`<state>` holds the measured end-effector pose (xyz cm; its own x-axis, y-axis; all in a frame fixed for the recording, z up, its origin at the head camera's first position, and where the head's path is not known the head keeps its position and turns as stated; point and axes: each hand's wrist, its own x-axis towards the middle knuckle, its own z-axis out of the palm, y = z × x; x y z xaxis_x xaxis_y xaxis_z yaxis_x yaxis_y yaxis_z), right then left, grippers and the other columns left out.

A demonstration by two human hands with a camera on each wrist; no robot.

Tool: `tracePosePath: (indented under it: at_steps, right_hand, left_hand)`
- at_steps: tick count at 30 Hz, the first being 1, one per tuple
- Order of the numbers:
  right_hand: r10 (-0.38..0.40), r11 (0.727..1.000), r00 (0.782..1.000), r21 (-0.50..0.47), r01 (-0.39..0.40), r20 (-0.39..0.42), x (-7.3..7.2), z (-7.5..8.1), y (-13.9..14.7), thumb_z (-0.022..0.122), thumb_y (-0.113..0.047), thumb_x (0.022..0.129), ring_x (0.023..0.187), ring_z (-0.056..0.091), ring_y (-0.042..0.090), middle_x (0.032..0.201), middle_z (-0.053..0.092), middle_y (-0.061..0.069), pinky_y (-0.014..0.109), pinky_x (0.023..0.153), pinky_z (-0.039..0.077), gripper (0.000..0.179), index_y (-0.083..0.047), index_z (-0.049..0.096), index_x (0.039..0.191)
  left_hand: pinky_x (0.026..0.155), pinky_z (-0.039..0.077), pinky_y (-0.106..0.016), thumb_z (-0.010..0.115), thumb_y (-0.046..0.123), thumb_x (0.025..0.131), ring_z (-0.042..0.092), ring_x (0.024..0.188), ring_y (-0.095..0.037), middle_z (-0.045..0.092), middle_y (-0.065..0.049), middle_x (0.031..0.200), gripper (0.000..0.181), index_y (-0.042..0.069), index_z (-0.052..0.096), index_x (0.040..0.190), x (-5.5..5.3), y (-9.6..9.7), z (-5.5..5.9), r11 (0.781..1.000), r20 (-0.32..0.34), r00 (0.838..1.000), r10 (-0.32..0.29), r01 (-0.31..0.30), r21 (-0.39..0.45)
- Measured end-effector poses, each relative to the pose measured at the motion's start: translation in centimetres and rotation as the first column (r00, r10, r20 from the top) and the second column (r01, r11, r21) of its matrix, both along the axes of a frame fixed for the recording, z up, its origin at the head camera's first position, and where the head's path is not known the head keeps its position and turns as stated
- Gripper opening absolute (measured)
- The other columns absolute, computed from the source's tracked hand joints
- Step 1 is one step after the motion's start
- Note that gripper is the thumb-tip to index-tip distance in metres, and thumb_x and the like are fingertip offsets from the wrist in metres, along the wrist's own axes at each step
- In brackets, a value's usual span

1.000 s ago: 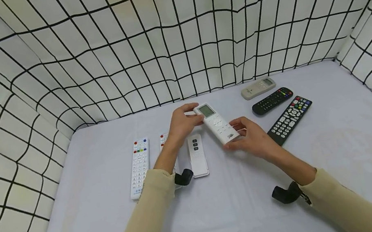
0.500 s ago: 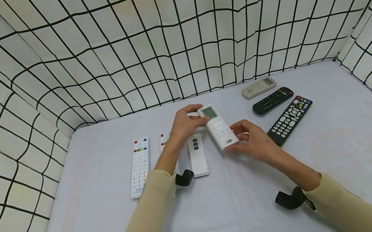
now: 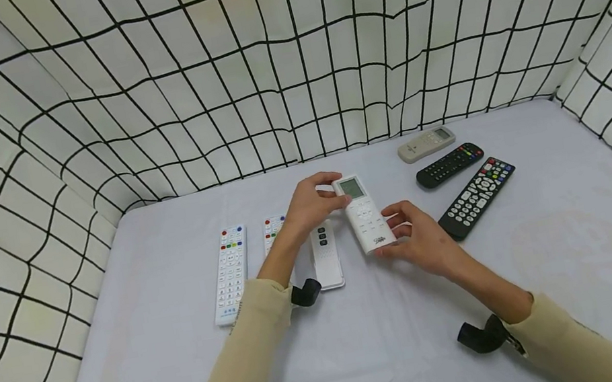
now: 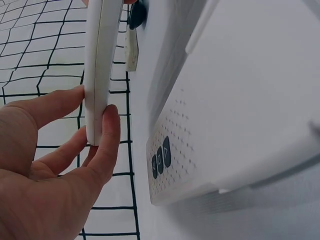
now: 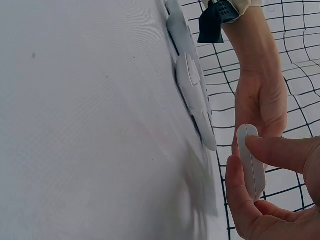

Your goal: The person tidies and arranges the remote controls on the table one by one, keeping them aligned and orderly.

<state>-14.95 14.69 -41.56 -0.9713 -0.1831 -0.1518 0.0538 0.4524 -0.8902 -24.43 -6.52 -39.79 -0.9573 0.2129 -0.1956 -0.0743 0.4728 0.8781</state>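
White remote [image 3: 367,217] slants lengthwise, screen end [image 3: 351,188] away and leftward, left hand [image 3: 310,204] and right hand [image 3: 424,235] pinching opposite ends.

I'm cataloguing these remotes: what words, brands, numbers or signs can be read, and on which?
No words or numbers legible.
Three-button remote: a square between two triangle-like signs.
Held white remote: logo too blurred.
Leftmost remote: blue lettering too small.
Other remotes: labels too small.

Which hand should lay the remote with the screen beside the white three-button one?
Probably the left hand: it pinches the far end of the screen remote and is nearer the three-button remote. The right hand pinches the near end, farther from that spot.
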Motion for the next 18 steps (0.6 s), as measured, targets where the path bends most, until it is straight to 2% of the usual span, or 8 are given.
tracePosePath:
  at_steps: [9, 18]
  right_hand:
    - [0.011, 1.000, 1.000, 0.003, -0.011, -0.018, 0.8, -0.2, -0.4, 0.085, -0.008, 0.085, 0.101, 0.065, 0.024, 0.124, 0.059, 0.022, 0.020, 0.074, 0.052, 0.072, 0.003, 0.043, 0.143]
    - [0.011, 0.998, 0.999, 0.067, -0.009, -0.033, 1.5, -0.1, -0.5, 0.087, -0.013, 0.084, 0.101, 0.064, 0.024, 0.123, 0.060, 0.020, 0.025, 0.073, 0.053, 0.075, 0.001, 0.043, 0.143]
  left_hand:
    - [0.096, 0.053, -0.044, 0.078, 0.019, 0.094, 0.064, 0.126, -0.028, 0.066, -0.012, 0.135, 0.051, 0.018, 0.063, 0.143, 0.4, 0.3, 0.0, 0.998, -0.007, 0.999, -0.036, 0.036, -0.051]
    - [0.095, 0.054, -0.043, 0.078, 0.018, 0.094, 0.066, 0.123, -0.028, 0.068, -0.013, 0.133, 0.052, 0.016, 0.062, 0.143, 0.4, 0.7, 0.0, 0.995, -0.010, 0.996, -0.083, 0.082, -0.055]
